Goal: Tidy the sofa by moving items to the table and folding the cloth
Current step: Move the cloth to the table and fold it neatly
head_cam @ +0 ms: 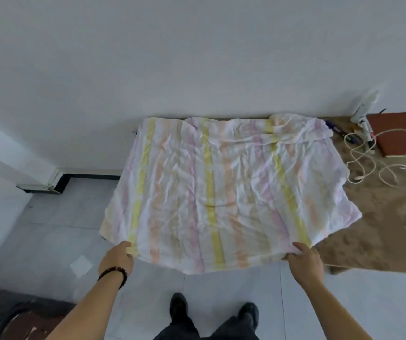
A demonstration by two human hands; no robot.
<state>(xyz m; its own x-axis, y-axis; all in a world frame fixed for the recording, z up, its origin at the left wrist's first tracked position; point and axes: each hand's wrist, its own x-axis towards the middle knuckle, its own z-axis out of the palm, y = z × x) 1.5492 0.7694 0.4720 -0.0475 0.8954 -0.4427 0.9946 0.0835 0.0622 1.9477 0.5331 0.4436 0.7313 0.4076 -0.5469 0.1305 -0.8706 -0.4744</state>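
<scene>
Across the brown wood-grain table (381, 217) lies one crumpled pastel-striped cotton cloth (221, 192), its near hem hanging over the edge. You should find it light, limp and easy to hold, so take it near the hem corners. Your left hand (118, 258) and right hand (305, 261) each pinch that hem. Beyond sit one brown rectangular notebook (393, 133) and one tangled white cord (358, 157).

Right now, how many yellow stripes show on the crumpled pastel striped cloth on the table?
3 yellow stripes: left edge, middle, right. The folded far-right corner of the cloth may hide more.
</scene>
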